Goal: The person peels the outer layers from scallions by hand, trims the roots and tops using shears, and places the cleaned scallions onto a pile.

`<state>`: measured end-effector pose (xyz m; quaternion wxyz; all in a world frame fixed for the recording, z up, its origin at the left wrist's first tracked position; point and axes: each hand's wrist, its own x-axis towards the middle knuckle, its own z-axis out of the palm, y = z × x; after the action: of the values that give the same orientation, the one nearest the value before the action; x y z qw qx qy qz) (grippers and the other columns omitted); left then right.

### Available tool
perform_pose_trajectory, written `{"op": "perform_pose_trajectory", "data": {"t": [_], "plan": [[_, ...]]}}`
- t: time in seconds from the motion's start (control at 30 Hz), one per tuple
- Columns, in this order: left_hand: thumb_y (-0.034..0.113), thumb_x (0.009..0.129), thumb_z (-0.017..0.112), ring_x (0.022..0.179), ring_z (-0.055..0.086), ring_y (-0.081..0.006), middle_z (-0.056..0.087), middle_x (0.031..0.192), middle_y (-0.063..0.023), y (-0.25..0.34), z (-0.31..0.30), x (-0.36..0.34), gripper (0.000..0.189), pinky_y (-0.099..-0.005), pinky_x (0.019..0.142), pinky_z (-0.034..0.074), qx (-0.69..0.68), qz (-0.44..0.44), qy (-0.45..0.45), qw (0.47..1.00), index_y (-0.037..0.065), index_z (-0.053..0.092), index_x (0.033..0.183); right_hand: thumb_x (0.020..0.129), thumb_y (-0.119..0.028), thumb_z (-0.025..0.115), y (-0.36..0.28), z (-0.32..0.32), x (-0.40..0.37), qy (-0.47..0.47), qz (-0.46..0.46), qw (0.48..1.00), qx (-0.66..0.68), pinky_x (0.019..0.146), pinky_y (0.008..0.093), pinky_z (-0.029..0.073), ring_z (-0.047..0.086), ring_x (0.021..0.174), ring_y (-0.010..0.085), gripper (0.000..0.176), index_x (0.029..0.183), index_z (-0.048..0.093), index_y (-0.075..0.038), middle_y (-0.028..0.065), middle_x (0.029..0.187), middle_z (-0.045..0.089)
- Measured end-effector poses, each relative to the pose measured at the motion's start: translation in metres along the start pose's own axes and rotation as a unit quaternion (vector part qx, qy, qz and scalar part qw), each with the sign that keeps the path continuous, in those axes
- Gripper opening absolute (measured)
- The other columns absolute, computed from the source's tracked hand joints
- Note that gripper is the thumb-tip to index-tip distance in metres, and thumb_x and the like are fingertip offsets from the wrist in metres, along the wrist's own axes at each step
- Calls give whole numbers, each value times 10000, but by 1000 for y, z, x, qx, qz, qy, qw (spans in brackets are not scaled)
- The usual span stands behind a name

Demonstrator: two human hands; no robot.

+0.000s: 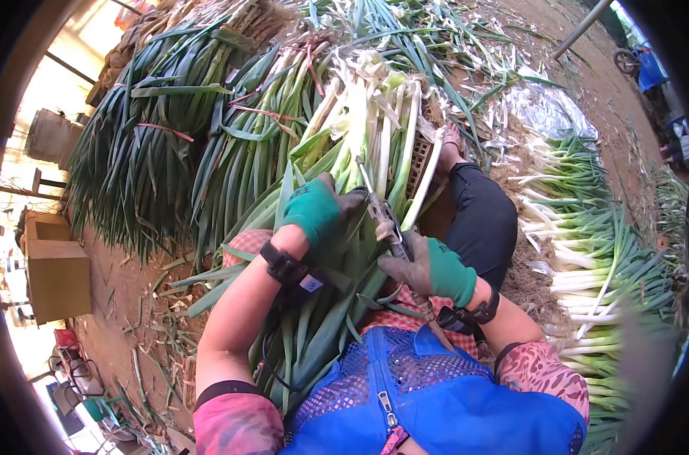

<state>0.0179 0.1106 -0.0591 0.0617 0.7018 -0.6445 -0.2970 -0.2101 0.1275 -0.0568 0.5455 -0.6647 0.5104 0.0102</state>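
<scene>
Across my lap lies a thick bundle of long green onions (pixel 306 334), white ends away from me and green leaves trailing towards my body. My left hand (pixel 314 208), in a green and dark glove, is closed around green onion stalks near where the white turns green. My right hand (pixel 432 265), gloved alike, grips an air blow gun (pixel 386 224) with a thin nozzle pointing forward over the white stalks (pixel 371 129). A hose runs back from the gun towards my lap. The left fingertips are partly hidden among the stalks.
Tied bundles of green onions (pixel 162 152) are heaped at the left. Cleaned green onions (pixel 587 288) lie in a long row at the right, beside silver sheeting (pixel 553 110). A cardboard box (pixel 56 269) stands far left. Loose leaves litter the dirt floor (pixel 121 303).
</scene>
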Motion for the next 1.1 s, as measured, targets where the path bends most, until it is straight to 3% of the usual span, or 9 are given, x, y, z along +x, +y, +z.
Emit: {"op": "perform_pose_trajectory", "data": {"t": [0.27,0.37,0.57,0.73,0.87,0.97,1.0,1.03,1.1], "plan": [[639,786,651,1050,643,-437,647,1065,-348,-8,13,11,815,-449,914,500,-69,-116,9,991,-111,594,1102,820,-471,659,26,1,5,28,-1,1000,2,668,396,505,646,685,267,530,968,615,37,158,712,641],[452,882,621,931,668,-399,681,957,-266,-8,22,9,543,-455,822,524,-41,-97,40,994,-64,606,1051,841,-443,655,4,-13,15,23,11,1000,11,665,379,494,627,698,231,502,973,614,40,162,737,631],[59,895,460,671,579,-232,557,682,-103,-92,76,47,138,-397,641,488,229,373,282,854,42,578,967,849,-454,641,15,-33,104,20,-89,996,24,494,352,489,612,516,209,482,904,594,22,125,710,613],[54,855,497,719,612,-242,603,735,-122,-89,68,34,146,-358,694,496,255,315,220,887,38,553,989,862,-476,645,14,-54,200,18,-80,996,-34,461,363,497,619,474,224,596,973,560,103,159,678,609],[103,881,504,784,649,-259,656,806,-165,-78,60,28,191,-338,725,501,265,258,123,921,19,591,1028,910,-376,591,20,-62,250,42,-128,975,-178,611,418,521,674,698,296,364,995,639,-26,197,777,654],[298,930,523,832,676,-268,693,864,-189,-41,30,18,342,-326,747,511,38,60,-27,997,-11,649,1006,898,-300,584,13,-62,226,85,-323,857,-392,582,436,503,643,635,330,243,903,605,-58,194,689,614],[379,946,531,844,683,-270,703,880,-195,-29,18,16,427,-323,752,514,-89,-28,-78,993,-22,669,991,795,-571,606,-5,-61,206,50,-11,991,-123,671,433,522,685,727,332,646,882,685,64,241,784,681],[455,932,529,826,684,-266,705,870,-189,-25,6,18,500,-328,746,519,-76,-40,-114,990,-21,679,965,812,-563,600,11,-58,208,63,-114,974,-187,677,429,525,697,724,332,627,881,687,54,231,752,676],[606,903,524,789,687,-256,708,851,-178,-30,-22,31,648,-338,734,530,-50,-65,-189,979,-18,700,914,818,-546,602,26,-58,185,31,-35,994,-101,673,428,522,696,728,338,614,868,661,63,226,742,673]]}}
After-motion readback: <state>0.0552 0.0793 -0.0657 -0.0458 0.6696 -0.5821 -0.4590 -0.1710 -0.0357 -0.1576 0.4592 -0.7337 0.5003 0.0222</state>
